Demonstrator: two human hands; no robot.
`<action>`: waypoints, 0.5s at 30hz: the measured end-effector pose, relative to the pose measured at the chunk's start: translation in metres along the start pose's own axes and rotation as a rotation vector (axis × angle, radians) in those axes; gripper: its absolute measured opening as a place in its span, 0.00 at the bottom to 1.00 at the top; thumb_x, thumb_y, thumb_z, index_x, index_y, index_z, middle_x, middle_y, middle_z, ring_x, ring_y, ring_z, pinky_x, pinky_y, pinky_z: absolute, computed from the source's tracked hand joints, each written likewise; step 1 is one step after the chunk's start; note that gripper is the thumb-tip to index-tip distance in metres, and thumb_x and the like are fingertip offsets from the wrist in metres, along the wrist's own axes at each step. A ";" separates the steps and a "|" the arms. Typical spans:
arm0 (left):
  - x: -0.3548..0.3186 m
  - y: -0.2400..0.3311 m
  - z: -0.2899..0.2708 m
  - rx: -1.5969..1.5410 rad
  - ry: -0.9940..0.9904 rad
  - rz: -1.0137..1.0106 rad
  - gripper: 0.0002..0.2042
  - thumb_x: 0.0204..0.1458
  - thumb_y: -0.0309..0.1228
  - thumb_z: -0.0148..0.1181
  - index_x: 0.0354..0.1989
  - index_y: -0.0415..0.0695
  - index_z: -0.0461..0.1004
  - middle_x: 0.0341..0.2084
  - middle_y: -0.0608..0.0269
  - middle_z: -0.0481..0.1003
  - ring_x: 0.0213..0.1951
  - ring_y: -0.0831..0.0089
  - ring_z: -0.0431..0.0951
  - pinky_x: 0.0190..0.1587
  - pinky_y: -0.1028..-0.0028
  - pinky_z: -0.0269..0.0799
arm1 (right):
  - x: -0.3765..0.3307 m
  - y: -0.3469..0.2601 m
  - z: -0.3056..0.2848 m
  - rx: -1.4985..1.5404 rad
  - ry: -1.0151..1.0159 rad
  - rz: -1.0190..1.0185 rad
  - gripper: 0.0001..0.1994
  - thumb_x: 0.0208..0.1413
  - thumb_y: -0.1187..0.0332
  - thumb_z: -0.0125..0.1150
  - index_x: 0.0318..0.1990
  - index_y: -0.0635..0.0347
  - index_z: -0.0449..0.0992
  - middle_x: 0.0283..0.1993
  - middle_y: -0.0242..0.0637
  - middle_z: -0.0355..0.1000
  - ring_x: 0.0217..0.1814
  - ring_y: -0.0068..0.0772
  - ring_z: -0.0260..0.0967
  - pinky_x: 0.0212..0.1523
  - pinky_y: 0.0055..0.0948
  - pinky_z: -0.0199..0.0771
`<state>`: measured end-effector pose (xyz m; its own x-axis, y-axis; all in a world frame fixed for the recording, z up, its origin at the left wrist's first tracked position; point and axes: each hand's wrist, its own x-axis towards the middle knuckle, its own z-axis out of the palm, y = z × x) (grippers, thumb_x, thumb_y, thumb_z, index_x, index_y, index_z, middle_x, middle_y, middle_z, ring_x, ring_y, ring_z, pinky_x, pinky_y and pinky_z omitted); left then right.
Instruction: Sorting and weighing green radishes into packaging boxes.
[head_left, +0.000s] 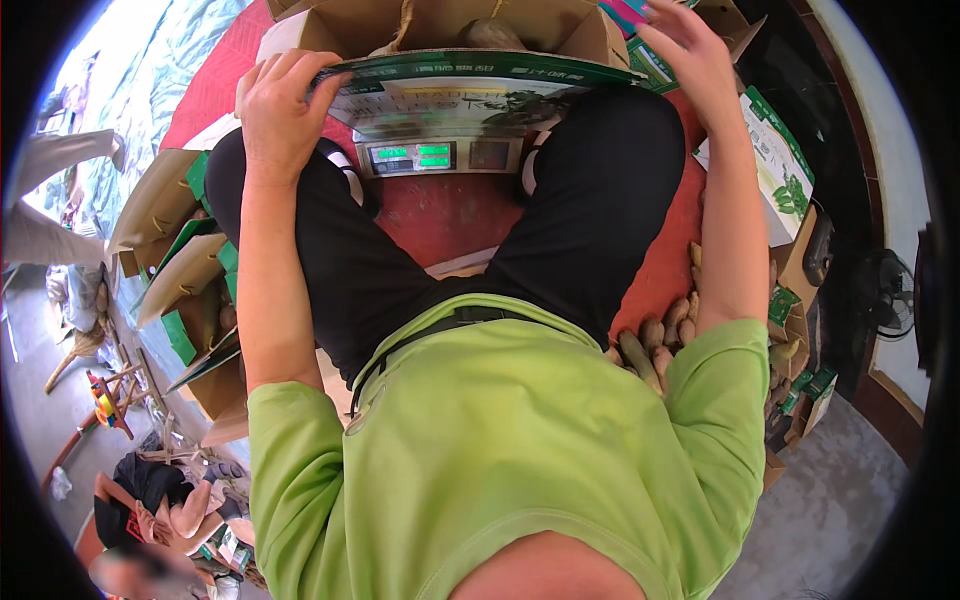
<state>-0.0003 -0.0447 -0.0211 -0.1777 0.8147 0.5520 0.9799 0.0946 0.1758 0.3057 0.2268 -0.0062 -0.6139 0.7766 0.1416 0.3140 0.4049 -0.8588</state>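
So the box [575, 35] is up front past the knees: plain brown cardboard inside, with a flat, shiny flap [440, 95] printed green and white facing the person. Left hand [283, 100] has a grip on its left corner, thumb on the near side, fingers over the edge. Right hand [690, 45] is up by the opposite corner, fingers loosely spread; can't tell if any fingertip touches the cardboard.

Inside you can see a dull, rounded brownish root [492, 35], plus a twisted cord [402, 28] hanging near it. Just below the flap there's a scale [437, 157] with a glowing green display; can't tell whether the box rests on it.

Below that is a scuffed red mat [430, 215]. Long, knobbly roots [655, 345] are piled by the right elbow. More cartons [160, 205] stand along the left, flaps up, with shadowy contents too dim to make out.
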 end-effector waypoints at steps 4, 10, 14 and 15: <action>0.002 -0.002 0.002 -0.014 0.064 0.012 0.08 0.45 0.34 0.66 0.34 0.48 0.79 0.29 0.67 0.77 0.37 0.65 0.76 0.42 0.65 0.66 | -0.073 0.078 -0.035 0.070 0.220 0.229 0.18 0.53 0.68 0.64 0.51 0.64 0.74 0.48 0.35 0.74 0.50 0.26 0.70 0.53 0.25 0.67; 0.005 0.000 0.007 -0.033 0.057 0.006 0.10 0.47 0.34 0.65 0.38 0.48 0.79 0.33 0.66 0.78 0.40 0.65 0.76 0.46 0.68 0.66 | -0.253 0.260 -0.038 -0.156 0.193 0.387 0.15 0.50 0.75 0.64 0.47 0.63 0.76 0.45 0.39 0.76 0.46 0.31 0.73 0.46 0.30 0.73; 0.002 0.000 0.002 -0.008 0.051 -0.010 0.11 0.45 0.35 0.66 0.38 0.49 0.80 0.32 0.67 0.78 0.40 0.66 0.76 0.45 0.67 0.67 | -0.361 0.298 0.006 -0.311 0.006 0.792 0.17 0.46 0.75 0.64 0.46 0.62 0.76 0.40 0.46 0.77 0.44 0.41 0.76 0.44 0.35 0.74; 0.003 0.000 0.004 -0.018 0.050 -0.005 0.11 0.45 0.35 0.66 0.38 0.49 0.80 0.32 0.67 0.78 0.40 0.66 0.76 0.45 0.67 0.67 | -0.393 0.316 0.010 -0.332 0.005 0.891 0.17 0.44 0.74 0.64 0.45 0.61 0.76 0.39 0.47 0.77 0.43 0.45 0.76 0.44 0.37 0.74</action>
<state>-0.0006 -0.0400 -0.0234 -0.1877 0.7844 0.5912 0.9771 0.0879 0.1936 0.6393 0.0447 -0.3382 -0.0464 0.8679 -0.4946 0.8555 -0.2211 -0.4682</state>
